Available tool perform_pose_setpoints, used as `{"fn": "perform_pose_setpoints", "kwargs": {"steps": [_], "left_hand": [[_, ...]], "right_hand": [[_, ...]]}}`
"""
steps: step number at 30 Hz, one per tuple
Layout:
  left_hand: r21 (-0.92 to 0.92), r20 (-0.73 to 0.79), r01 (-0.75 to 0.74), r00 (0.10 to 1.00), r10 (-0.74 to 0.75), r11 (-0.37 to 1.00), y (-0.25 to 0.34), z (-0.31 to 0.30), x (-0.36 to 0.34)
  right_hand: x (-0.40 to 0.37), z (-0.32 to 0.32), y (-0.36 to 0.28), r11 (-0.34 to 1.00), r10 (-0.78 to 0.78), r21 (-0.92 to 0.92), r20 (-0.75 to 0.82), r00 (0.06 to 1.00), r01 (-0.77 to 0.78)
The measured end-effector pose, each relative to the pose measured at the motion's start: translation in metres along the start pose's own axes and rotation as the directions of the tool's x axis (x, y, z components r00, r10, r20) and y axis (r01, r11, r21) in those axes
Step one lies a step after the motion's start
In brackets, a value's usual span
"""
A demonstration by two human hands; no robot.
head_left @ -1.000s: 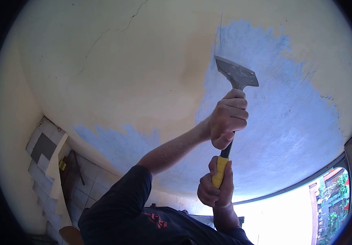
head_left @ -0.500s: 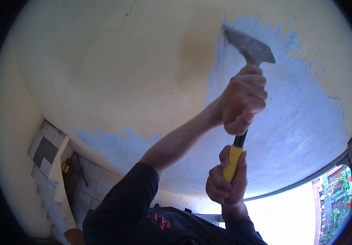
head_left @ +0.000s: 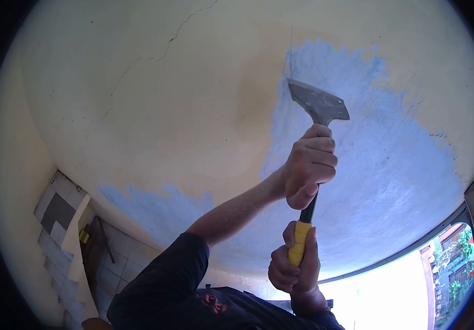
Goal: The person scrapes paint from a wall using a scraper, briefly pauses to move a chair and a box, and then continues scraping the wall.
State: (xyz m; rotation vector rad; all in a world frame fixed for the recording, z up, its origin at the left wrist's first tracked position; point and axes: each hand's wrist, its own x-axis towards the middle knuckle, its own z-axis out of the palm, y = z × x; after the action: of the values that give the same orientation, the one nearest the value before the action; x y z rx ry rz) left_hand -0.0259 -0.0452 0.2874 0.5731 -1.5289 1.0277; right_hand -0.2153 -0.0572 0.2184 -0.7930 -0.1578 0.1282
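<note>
A long-handled scraper (head_left: pixel 325 104) has a wide grey metal blade, a black shaft and a yellow grip. My left hand (head_left: pixel 311 168) is closed round its neck just below the blade. Lower down, my right hand (head_left: pixel 292 261) wraps the yellow grip (head_left: pixel 300 242), thumb along its side. The blade points up and overlaps the bluish patch (head_left: pixel 369 154) on the cream wall (head_left: pixel 182 121), with one corner at the patch's left edge. Pale specks dot my left forearm.
A crack (head_left: pixel 171 41) runs across the wall at upper left. Another blue patch (head_left: pixel 149 203) lies lower left. Stepped tiles (head_left: pixel 55 236) stand at far left, and a bright opening (head_left: pixel 380 297) with plants beyond is at lower right.
Both hands and the scraper have moved down and slightly left in view, the blade now lower over the blue patch. The grip is unchanged, and the view has shifted slightly.
</note>
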Motion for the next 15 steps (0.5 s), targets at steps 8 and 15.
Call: {"fn": "perform_pose_setpoints", "kwargs": {"steps": [8, 15], "left_hand": [[0.020, 0.040, -0.039, 0.998, 0.038, 0.999, -0.019, -0.010, 0.031], [0.018, 0.011, -0.018, 1.000, 0.018, 1.000, -0.003, -0.007, 0.010]], "right_hand": [[0.016, 0.017, -0.022, 1.000, -0.005, -0.031, 0.030, 1.000, 0.006], [0.003, 0.011, -0.002, 0.998, 0.010, -0.067, -0.029, 1.000, -0.012]]}}
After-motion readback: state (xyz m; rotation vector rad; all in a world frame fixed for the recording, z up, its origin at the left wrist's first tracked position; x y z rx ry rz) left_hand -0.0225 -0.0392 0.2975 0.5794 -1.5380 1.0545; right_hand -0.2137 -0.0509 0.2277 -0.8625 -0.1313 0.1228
